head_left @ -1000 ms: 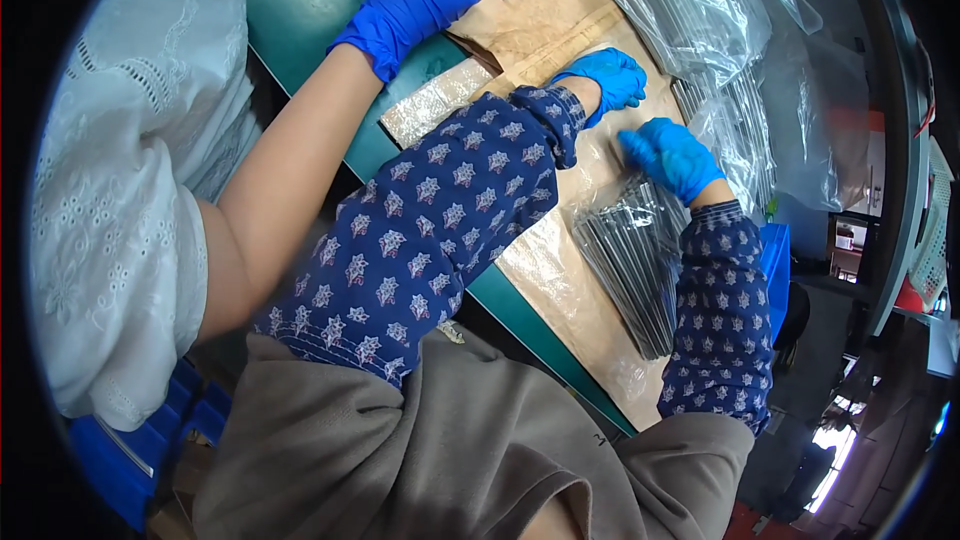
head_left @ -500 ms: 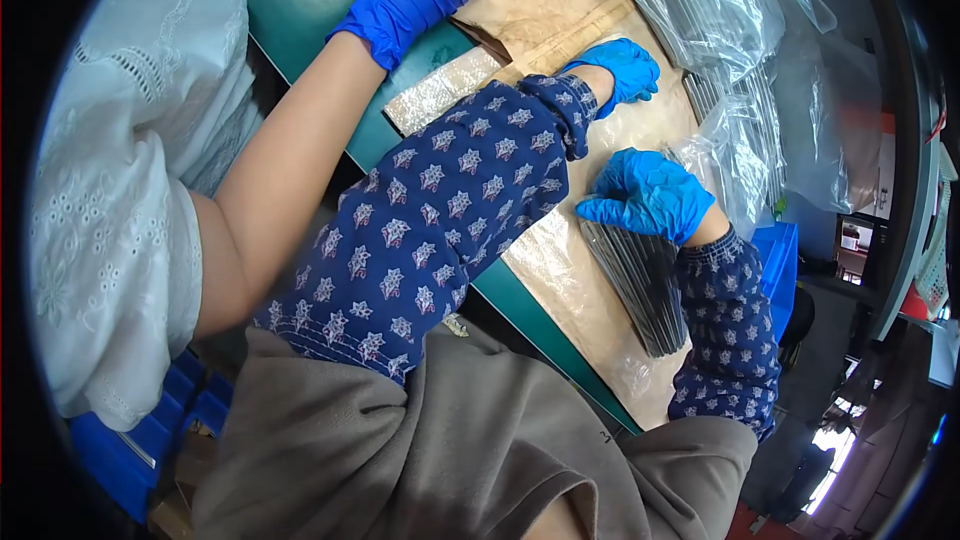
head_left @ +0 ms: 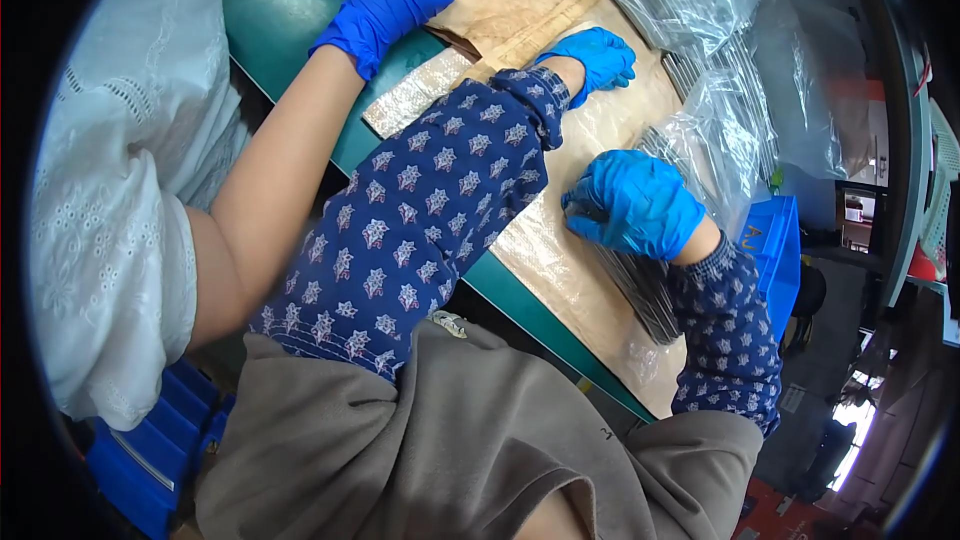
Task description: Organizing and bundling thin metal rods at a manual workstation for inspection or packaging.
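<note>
"Where are the rods (head_left: 642, 292)?"

"Nearest me on the brown paper (head_left: 600, 315), running out from beneath my right hand (head_left: 636, 205). Its fingers are bent; I can't tell if they grip."

"Your left hand (head_left: 598, 65)?"

"Farther out, low over the paper, fingers curled; around anything, I can't tell."

"Beyond?"

"Clear bag (head_left: 690, 0), right; co-worker's hand (head_left: 400, 2), left."

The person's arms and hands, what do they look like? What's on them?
The left hand and right hand wear thin, wrinkled, bright blue gloves. Dark blue cloth sleeve covers, printed with pale star-like flowers, wrap the forearms and end in snug cuffs at the wrists. Higher up are plain grey-brown fabric sleeves.
</note>
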Demonstrator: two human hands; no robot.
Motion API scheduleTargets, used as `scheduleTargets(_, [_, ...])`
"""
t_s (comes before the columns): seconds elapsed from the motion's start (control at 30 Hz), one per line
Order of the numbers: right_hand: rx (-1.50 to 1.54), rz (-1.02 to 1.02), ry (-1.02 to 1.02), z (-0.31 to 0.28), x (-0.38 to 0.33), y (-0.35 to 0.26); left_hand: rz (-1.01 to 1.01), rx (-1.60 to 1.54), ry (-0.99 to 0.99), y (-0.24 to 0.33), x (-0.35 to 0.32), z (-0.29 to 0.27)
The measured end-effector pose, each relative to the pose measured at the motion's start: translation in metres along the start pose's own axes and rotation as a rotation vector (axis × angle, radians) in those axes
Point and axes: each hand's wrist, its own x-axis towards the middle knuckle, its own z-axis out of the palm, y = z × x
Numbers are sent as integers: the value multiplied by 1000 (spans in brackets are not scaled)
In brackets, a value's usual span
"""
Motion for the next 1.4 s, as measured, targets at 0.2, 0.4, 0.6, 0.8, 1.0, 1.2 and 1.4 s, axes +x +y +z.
scheduleTargets(0.2, [-116,37,-9,-6,5,-15,-52,-125,70,4,-10,-5])
scheduleTargets(0.4, [84,-93,58,-3,-8,-5,-21,62,49,-2,-1,2])
scheduleTargets(0.6, [56,-146,36,-6,-14,-11,-86,-102,71,4,-7,-3])
scheduleTargets(0.8, [-33,-32,164,-9,-26,3,-43,65,18,3,-3,-3])
scheduleTargets(1.0, [363,8,288,-12,-43,6,-55,-25,46,2,-14,0])
scheduleTargets(1.2, [644,598,1072,36,-162,22,-156,393,-21,18,-26,12])
scheduleTargets(1.4, [663,1346,963,141,-259,14,-104,1202,-237,45,-70,24])
